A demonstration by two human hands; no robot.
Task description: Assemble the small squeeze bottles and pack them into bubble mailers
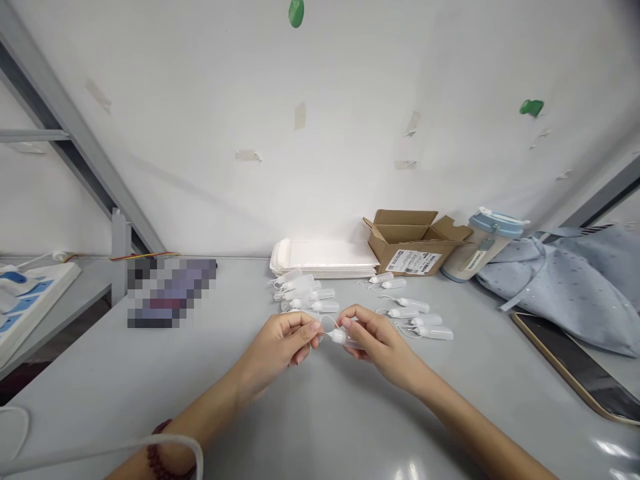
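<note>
Between my hands is a small translucent needle-tip bottle [340, 337] with a white cap, lying sideways with its thin needle pointing left. My right hand [373, 340] is closed round the bottle's body. My left hand [285, 340] pinches at the needle's far end, where a thin white loop from the bottle's neck also arrives. What exactly sits between those fingertips is hidden. Behind my left hand lies a cluster of similar bottles [300, 287], partly covered by the hand. More such bottles [434, 331], with white loops, lie beyond and right of my right hand.
A stack of white padded envelopes [330, 257] lies at the wall beside an open cardboard box [400, 243]. Further right are a blue-lidded cup [480, 247], a light-blue fabric bag [560, 280] and a phone [575, 367]. A power strip [35, 300] and a white cable [125, 443] are left.
</note>
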